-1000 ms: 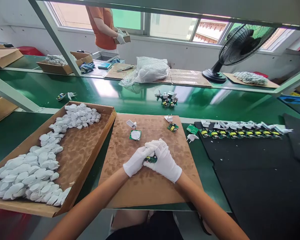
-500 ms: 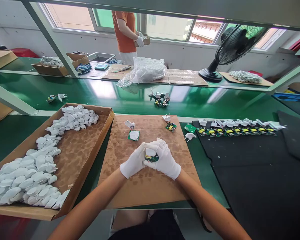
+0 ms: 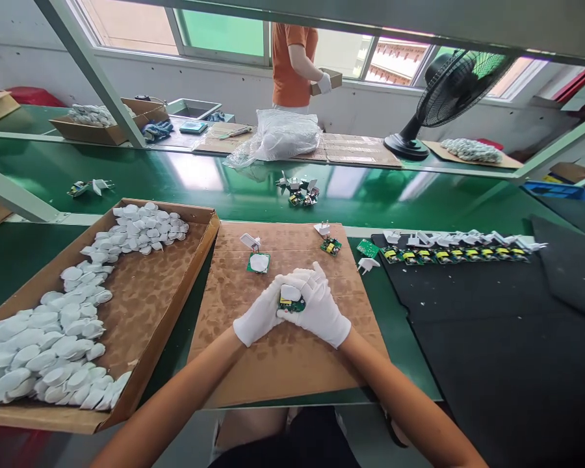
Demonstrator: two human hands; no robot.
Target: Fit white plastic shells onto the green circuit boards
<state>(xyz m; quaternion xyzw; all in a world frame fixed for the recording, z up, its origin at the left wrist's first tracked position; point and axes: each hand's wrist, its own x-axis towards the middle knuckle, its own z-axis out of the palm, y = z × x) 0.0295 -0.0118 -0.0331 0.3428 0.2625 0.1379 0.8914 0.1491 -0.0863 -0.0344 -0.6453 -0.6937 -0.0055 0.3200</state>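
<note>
Both white-gloved hands meet over the brown cardboard sheet (image 3: 253,374). Between them is a small green circuit board (image 3: 297,305) with a yellow part and a white oval piece on its upper side. My left hand (image 3: 258,312) closes on its left side, and my right hand (image 3: 322,309) wraps its right side, with some fingers raised. Beyond the hands lies a circuit board with a white round pad (image 3: 259,262), a white plug piece (image 3: 250,242) beside it. To the right sits another circuit board (image 3: 330,246) with a white plug (image 3: 322,229).
A cardboard tray (image 3: 175,312) of white oval pieces stands left. On the right, a black mat (image 3: 478,338) bears a row of circuit boards (image 3: 458,255) with white plugs. More boards (image 3: 299,192) lie on the green conveyor (image 3: 394,205). A fan (image 3: 409,143) and a person (image 3: 292,71) are behind.
The hands stay closed around the circuit board, which has tilted slightly. The person behind has moved right, carrying a box. The whole view has shifted a little.
</note>
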